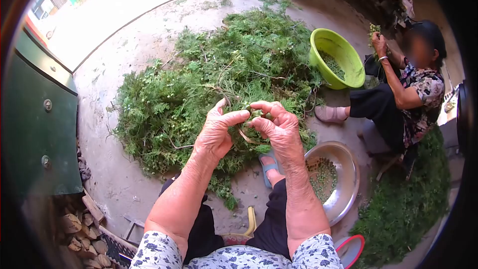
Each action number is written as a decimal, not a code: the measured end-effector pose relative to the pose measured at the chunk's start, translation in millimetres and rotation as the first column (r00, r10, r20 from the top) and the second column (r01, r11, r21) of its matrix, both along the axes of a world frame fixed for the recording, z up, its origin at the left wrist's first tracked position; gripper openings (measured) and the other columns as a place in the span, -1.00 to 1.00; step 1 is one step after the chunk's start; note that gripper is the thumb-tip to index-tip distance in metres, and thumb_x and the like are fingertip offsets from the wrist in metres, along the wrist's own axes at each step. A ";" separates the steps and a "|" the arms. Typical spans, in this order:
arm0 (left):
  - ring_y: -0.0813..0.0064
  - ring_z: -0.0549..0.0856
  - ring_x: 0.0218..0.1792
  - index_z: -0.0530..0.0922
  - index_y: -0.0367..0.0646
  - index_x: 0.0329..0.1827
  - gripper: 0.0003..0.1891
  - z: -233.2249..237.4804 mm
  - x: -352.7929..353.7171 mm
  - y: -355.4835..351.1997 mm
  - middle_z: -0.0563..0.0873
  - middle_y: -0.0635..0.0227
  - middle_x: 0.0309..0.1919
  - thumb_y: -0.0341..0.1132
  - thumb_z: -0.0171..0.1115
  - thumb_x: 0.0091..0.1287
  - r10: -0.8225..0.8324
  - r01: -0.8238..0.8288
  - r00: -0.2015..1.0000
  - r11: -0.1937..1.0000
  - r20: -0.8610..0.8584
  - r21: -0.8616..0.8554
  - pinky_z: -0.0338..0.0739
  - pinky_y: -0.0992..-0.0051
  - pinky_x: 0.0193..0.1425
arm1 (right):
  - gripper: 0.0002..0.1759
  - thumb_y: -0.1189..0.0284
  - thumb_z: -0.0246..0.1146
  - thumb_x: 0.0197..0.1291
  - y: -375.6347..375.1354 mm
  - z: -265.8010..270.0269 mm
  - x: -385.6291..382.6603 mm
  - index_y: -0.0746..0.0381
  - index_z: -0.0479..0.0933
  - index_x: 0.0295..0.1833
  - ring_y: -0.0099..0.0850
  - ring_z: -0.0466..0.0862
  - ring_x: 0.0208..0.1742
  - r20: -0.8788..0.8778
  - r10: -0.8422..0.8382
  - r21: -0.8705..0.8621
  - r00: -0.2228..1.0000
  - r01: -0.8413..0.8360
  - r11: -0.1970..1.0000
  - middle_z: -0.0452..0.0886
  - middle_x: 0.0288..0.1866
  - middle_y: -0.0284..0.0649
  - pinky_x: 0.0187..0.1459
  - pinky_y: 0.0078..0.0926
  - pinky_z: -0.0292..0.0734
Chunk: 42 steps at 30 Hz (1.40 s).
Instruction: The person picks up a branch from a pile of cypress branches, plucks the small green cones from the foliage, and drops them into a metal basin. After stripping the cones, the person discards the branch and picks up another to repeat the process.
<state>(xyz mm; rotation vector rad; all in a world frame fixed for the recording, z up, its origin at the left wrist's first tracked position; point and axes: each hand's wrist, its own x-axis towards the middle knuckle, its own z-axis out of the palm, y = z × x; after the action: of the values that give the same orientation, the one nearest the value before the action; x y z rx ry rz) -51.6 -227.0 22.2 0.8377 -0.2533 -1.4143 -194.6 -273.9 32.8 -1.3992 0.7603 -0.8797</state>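
Note:
My left hand [218,128] and my right hand [279,125] meet in front of me, thumbs and fingertips pinched on a small green sprig [255,113] between them. Thin stems hang below the fingertips. Under the hands lies a wide pile of cut green branches [164,104] on the concrete floor. Beside my right forearm stands a metal basin [348,182] with small round green cones [322,177] in it.
A lime green tub [354,62] with green cones stands at the pile's right edge. At the right another person [411,89] sits holding a sprig. More greenery [408,214] lies lower right. Firewood [87,234] is stacked lower left, below a green metal door [42,124].

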 end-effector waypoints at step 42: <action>0.69 0.55 -0.51 0.44 -0.13 -0.03 -0.55 -0.5 -19.0 5.3 0.64 0.43 -0.40 -0.63 0.28 -0.01 0.036 -0.043 0.983 0.999 0.180 0.032 0.31 0.71 -0.59 | -0.67 0.55 0.21 0.09 -18.3 7.5 -18.3 0.23 0.54 0.02 -0.43 0.57 -0.21 -0.323 -0.067 -0.253 0.944 -0.018 0.967 0.58 -0.18 -0.18 -0.14 -0.51 0.45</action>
<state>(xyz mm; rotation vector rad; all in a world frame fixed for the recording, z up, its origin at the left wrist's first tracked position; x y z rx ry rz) -70.5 -221.7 21.7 0.9969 -0.3477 -1.3106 -212.9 -292.2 40.2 -1.7971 0.9439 -0.7904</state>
